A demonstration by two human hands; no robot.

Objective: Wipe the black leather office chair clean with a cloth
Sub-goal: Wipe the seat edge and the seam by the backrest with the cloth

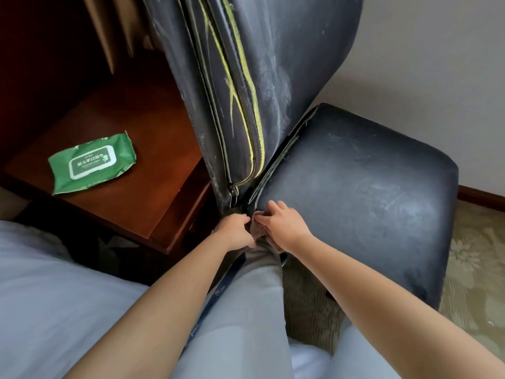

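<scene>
The black leather chair stands ahead of me, its seat (355, 192) dusty with pale smears and its backrest (246, 77) marked with yellow-green streaks along the side seam. My left hand (236, 232) and my right hand (278, 225) meet at the near corner where seat and backrest join. Between them sits a small greyish cloth (258, 228), mostly hidden; both hands pinch it with curled fingers. My knee in light trousers lies just under the hands.
A green pack of wet wipes (91, 162) lies on the dark wooden bedside table (142, 203) left of the chair. White bedding (41, 283) fills the lower left. Patterned carpet (472, 269) and a white wall lie to the right.
</scene>
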